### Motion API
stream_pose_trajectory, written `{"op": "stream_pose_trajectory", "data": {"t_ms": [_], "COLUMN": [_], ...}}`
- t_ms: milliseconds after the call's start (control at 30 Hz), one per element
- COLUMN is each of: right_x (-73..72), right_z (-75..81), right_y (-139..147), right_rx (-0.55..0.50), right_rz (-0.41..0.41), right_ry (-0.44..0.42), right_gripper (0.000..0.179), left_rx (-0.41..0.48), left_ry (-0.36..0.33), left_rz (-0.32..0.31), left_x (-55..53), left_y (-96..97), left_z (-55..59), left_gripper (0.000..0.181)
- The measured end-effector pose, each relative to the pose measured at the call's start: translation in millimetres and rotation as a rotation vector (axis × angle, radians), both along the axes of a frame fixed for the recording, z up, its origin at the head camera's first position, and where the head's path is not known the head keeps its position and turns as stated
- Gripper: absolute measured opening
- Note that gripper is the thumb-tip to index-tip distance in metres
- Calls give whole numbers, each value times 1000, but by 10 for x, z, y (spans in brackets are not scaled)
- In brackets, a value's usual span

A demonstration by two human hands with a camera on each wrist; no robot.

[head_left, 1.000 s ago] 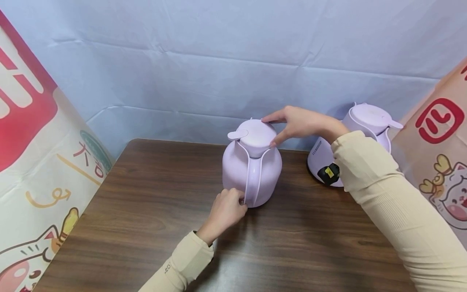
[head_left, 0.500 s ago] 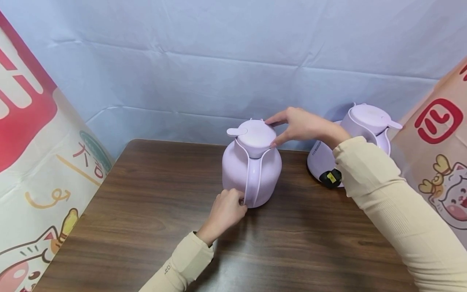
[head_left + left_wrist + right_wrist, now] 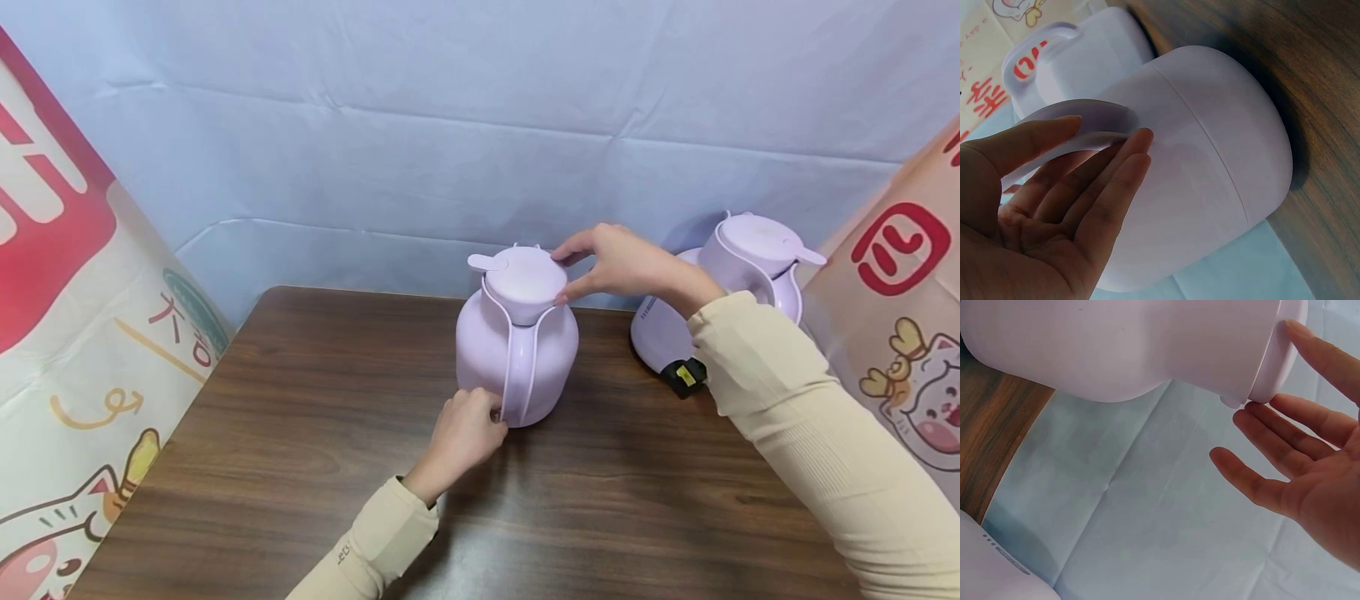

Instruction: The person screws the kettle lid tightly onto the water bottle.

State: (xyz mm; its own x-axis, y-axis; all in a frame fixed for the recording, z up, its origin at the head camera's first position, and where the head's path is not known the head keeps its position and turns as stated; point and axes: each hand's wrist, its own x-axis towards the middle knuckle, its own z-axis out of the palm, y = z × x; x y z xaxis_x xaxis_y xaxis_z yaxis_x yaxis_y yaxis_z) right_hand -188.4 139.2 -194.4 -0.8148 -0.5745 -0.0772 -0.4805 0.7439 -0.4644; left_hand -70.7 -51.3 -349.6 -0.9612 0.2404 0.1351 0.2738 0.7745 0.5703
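Note:
A lilac thermos jug [image 3: 480,342] stands upright on the table with its handle [image 3: 519,375] facing me. My left hand [image 3: 467,429] grips the lower end of that handle; in the left wrist view the thumb lies along one side and the fingers are on the other. On top, the round lid [image 3: 527,279] has a lever [image 3: 483,263] pointing left. My right hand [image 3: 618,262] holds the lid's right edge between thumb and fingers. In the right wrist view, the thumb [image 3: 1319,353] touches the lid and the little finger stands off it.
A second lilac jug [image 3: 663,333] stands at the back right, partly hidden by my right forearm. The black wrist camera [image 3: 684,377] overlaps it in the head view. Pale blue cloth [image 3: 375,150] hangs behind the wooden table [image 3: 315,417]; printed sheets flank both sides.
The lid's lever has swung slightly away from me, the lid turning clockwise. My right fingers have shifted a little right along its edge. The left hand and jug body stay put.

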Motion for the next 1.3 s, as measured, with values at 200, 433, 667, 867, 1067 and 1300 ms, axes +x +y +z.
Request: {"op": "stream_pose_trajectory", "data": {"t_ms": [200, 433, 667, 867, 1067, 1300], "right_x": [25, 44, 66, 79, 65, 29], "right_z": [-5, -9, -20, -21, -11, 3], "right_y": [-3, -8, -18, -13, -3, 13], "right_rx": [-6, -4, -6, -9, -9, -6], "right_rz": [-22, -45, -54, -54, -45, -12], "right_ry": [24, 40, 60, 66, 39, -2], "right_gripper": [47, 41, 37, 37, 42, 49], "left_rx": [17, 7, -4, 3, -1, -2], "left_ry": [27, -3, -15, -15, -19, -17], "left_rz": [4, 7, 9, 16, 18, 13], "left_x": [7, -7, -3, 6, 13, 11], "left_y": [-5, -5, 0, -1, 1, -5], "left_z": [1, -27, -18, -13, -9, -7], "left_gripper": [31, 31, 32, 33, 34, 34]}}
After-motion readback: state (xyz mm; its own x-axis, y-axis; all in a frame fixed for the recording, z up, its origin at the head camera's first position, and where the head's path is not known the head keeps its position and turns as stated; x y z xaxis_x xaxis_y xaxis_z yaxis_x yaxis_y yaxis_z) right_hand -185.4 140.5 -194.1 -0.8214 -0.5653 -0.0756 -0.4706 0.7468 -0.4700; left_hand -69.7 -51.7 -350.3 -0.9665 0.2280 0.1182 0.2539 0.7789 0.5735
